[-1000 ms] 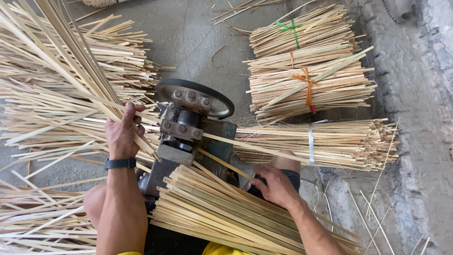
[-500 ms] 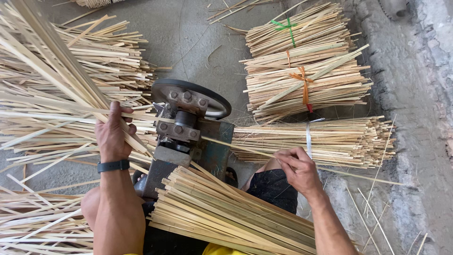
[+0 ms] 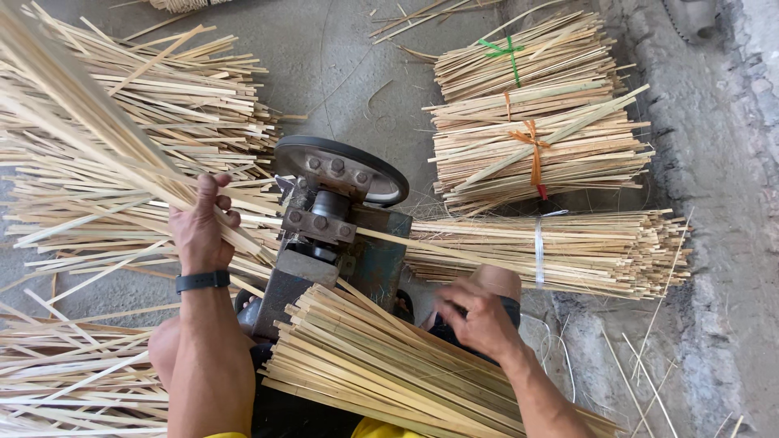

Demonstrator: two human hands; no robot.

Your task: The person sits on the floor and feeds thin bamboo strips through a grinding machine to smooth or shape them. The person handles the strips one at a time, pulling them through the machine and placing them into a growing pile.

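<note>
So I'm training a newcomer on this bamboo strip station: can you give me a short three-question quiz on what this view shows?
1. True or false: the left hand grips strips beside the machine.
2. What colour is the tie on the farthest bundle? A red, B green, C blue.
3. The right hand is over the pile of strips on the person's ____.

Key: 1 true; 2 B; 3 lap.

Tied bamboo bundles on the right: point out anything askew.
On the orange-tied bundle, one strip lies diagonally across the rest instead of parallel. The green-tied bundle and white-tied bundle look orderly, though loose strips are scattered on the floor nearby.
</note>
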